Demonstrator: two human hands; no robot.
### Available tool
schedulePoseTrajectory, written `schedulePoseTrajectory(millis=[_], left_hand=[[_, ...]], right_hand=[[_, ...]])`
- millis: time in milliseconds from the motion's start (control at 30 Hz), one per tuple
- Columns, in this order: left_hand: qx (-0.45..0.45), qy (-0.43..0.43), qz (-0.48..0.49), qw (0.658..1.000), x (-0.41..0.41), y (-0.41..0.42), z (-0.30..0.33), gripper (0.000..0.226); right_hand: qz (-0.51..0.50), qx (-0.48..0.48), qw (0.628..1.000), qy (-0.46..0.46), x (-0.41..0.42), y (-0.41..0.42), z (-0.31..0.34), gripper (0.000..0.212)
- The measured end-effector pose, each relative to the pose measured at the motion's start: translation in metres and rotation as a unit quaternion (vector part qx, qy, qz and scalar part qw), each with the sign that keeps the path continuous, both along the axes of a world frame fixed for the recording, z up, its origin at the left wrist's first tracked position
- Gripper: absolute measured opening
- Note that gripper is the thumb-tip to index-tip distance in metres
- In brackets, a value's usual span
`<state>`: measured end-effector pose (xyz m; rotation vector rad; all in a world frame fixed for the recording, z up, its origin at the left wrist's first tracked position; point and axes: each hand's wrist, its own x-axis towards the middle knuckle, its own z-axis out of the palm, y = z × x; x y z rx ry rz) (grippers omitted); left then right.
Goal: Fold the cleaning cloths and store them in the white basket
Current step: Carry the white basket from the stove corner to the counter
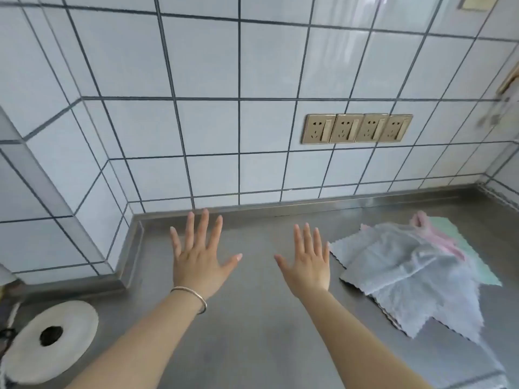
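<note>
Cleaning cloths (415,273) lie heaped just right of my right hand (307,266), both hands spread flat and empty above the worktop (252,332), so I should pinch the top grey cloth's near corners and spread it before folding.

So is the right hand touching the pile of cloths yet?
Cannot tell. In the head view the right hand is open, its little finger right at the edge of the grey cloth, with no clear gap or contact.

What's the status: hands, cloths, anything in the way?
Left hand and right hand open, holding nothing. Cleaning cloths unfolded, heaped on steel counter, right of right hand. White basket not in view. Nothing between.
</note>
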<state>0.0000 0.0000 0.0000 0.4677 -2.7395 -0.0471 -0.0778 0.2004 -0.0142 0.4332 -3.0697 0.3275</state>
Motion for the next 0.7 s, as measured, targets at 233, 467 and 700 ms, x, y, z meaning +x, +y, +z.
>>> schedulePoseTrajectory(millis=[233,467,700], left_hand=[[-0.037,-0.071,-0.193,0.978,-0.001,-0.022,-0.015,0.083],[-0.05,-0.098,-0.403,0.909,0.031,0.062,-0.022,0.081],[-0.046,-0.096,-0.576,0.81,0.114,0.187,-0.014,0.084]], right_hand=[[-0.184,-0.008,0.983,-0.02,0.072,-0.001,-0.019,0.08],[-0.368,-0.013,0.93,-0.005,0.193,0.053,-0.009,0.073],[-0.543,-0.008,0.84,0.019,0.349,0.121,0.007,0.07]])
